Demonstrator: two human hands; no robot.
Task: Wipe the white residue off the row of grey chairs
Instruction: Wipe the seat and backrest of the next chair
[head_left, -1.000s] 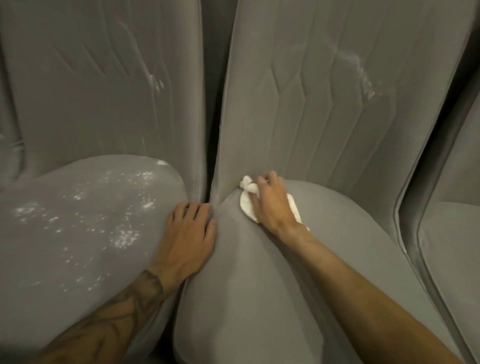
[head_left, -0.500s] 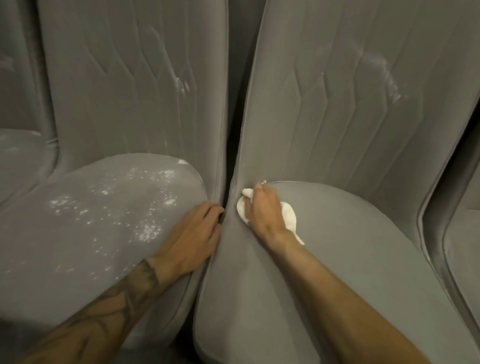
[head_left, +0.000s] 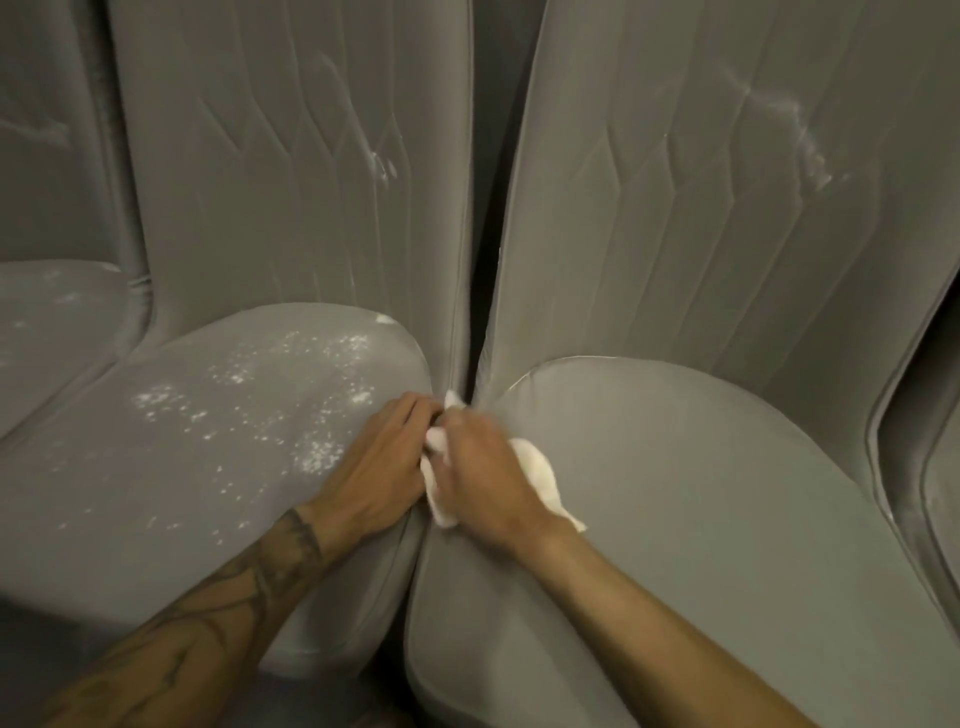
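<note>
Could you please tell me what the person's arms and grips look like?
Both forearms are bare, with no sleeves in view. The left forearm carries dark line tattoos up to the wrist; the right forearm shows no markings. The left grip and right grip wear no gloves, rings or watch.

— What fills the room here?
— Grey upholstered chairs (head_left: 727, 260) side by side, edge to edge of the frame; a dark gap (head_left: 485, 208) splits the upper centre.
— Floor? Light?
— Dark floor (head_left: 332, 699), bottom edge. Dim, soft light.
</note>
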